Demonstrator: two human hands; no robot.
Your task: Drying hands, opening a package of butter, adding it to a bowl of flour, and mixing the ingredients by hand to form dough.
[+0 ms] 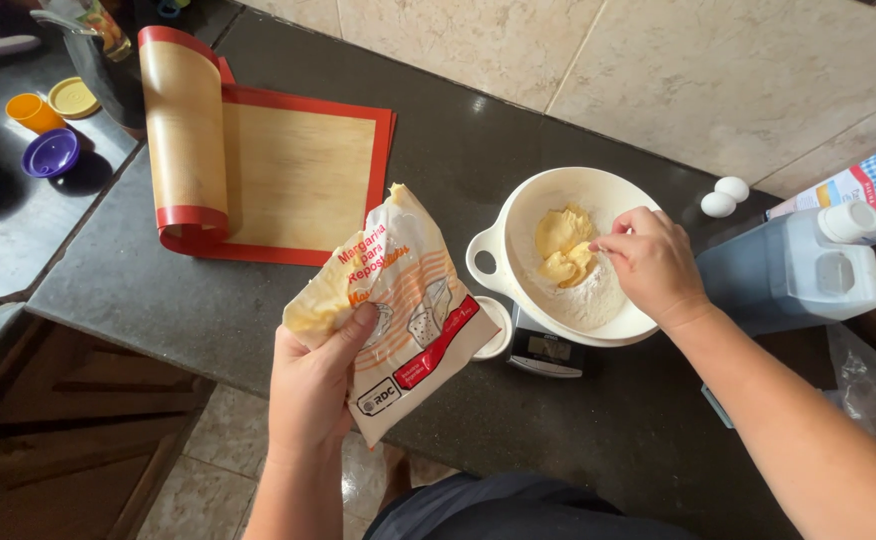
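While margarine packet [398, 310] is gripped low by left hand [313, 385], right hand [648, 262] is pinched over bowl [533, 205].
Packet judged soft, greasy, slippery; best held by its lower folded edge.

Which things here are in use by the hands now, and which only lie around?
In use: left hand holding wrapper; right hand over white bowl with yellow fat, flour; scale.

Lying about: baking mat, two eggs, jug, small cups.
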